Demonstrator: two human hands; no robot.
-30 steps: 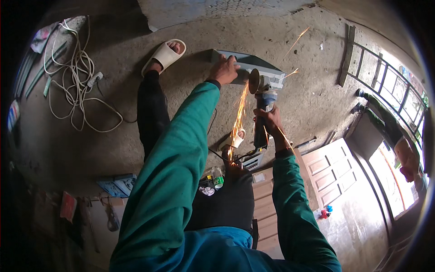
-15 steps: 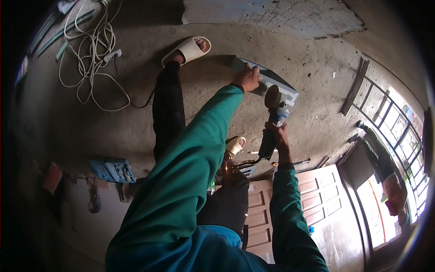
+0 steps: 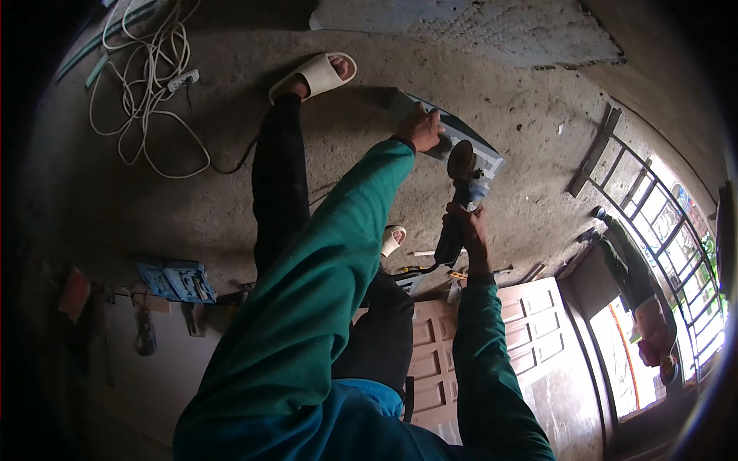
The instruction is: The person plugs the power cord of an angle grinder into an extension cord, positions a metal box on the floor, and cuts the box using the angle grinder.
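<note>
My right hand (image 3: 470,228) is wrapped around the body of an angle grinder (image 3: 450,240), whose round disc (image 3: 462,160) points away from me. The disc is next to a grey folded sheet-metal piece (image 3: 486,157) lying on the floor; whether it touches the metal I cannot tell. My left hand (image 3: 420,129) grips the left part of that metal piece, its fingers over the far edge. Part of the metal is hidden behind the hand and the disc. A dark cord (image 3: 415,270) trails from the grinder's rear end.
A tangled white extension cord (image 3: 154,92) lies at far left. My sandalled foot (image 3: 329,75) is left of the metal. An open blue tool case (image 3: 178,281) stands lower left, a panelled door (image 3: 530,319) lower right. Near a metal grille (image 3: 667,223) at right is another person (image 3: 634,269).
The sparks near my right leg are gone. The whole view has shifted a little, while both hands keep their hold on the grinder and the metal piece.
</note>
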